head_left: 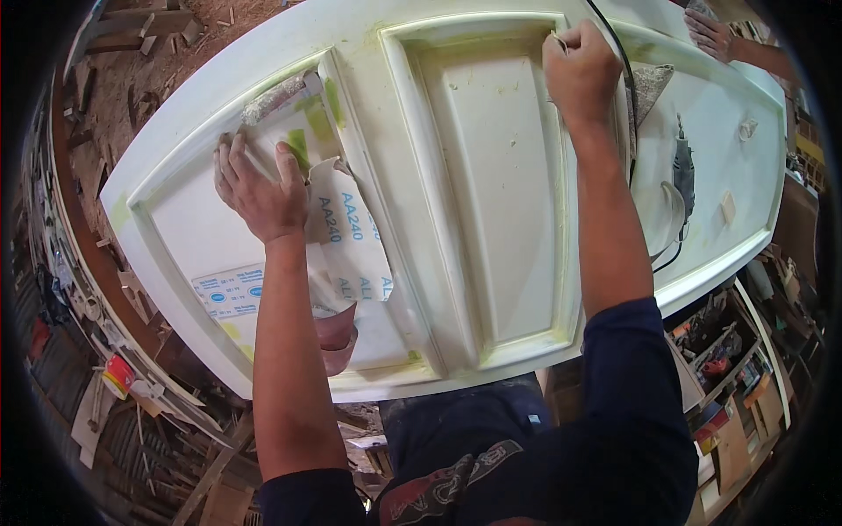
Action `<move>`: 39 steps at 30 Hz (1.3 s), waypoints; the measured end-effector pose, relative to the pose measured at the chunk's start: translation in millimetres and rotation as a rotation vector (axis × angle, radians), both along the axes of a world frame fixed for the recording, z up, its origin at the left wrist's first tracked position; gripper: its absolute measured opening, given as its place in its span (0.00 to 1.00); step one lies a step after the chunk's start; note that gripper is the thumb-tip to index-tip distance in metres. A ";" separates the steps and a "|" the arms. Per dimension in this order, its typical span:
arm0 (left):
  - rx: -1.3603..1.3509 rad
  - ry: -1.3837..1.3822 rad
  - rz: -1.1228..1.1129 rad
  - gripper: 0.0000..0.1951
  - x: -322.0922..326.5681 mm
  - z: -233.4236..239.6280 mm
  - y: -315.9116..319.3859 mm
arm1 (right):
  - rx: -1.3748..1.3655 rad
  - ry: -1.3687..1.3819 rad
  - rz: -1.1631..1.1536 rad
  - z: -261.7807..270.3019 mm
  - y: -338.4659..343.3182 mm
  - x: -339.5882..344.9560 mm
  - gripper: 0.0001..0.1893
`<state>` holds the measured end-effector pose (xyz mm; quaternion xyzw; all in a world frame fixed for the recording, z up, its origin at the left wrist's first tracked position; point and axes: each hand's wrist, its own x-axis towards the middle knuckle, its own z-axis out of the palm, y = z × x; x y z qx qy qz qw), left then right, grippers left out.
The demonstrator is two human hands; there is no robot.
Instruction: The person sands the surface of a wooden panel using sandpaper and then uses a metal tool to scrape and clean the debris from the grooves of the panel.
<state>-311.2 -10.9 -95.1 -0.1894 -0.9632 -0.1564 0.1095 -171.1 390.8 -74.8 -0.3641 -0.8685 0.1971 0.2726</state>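
A large white panel door with raised mouldings [454, 263] lies flat before me, greenish-yellow filler along its frames. My left hand [260, 187] rests with fingers apart on the left recessed panel, holding nothing. Beside it lie torn sandpaper sheets [348, 230], backing side up. A rolled piece of sandpaper [279, 98] sits above the fingers, and a curled reddish sandpaper piece [337, 335] lies nearer me. My right hand [582, 72] is closed on a small folded piece, seemingly sandpaper, at the upper right corner of the middle panel's moulding; the piece is mostly hidden.
On the right panel lie a rotary tool [684, 174] with its black cable, a sandpaper cone [651, 92] and a small wooden block [727, 208]. Another person's hand [710, 36] touches the door's far right edge. Wood scraps [141, 29] cover the floor; a cluttered tool box [723, 355] stands lower right.
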 end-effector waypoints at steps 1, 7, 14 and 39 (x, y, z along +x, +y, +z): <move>-0.010 0.003 0.004 0.33 -0.2 0.4 -0.2 | 0.041 0.020 0.012 -2.1 -1.5 0.8 0.10; -0.014 0.006 -0.001 0.33 -1.8 0.6 2.5 | 0.014 -0.062 -0.033 -0.1 -2.7 3.9 0.08; -0.009 0.019 0.005 0.32 -0.1 1.6 2.7 | -0.060 -0.037 -0.040 5.7 -15.4 20.4 0.09; 0.007 0.008 -0.011 0.33 -0.3 -3.6 0.4 | 0.052 0.028 0.201 -1.4 10.6 9.7 0.18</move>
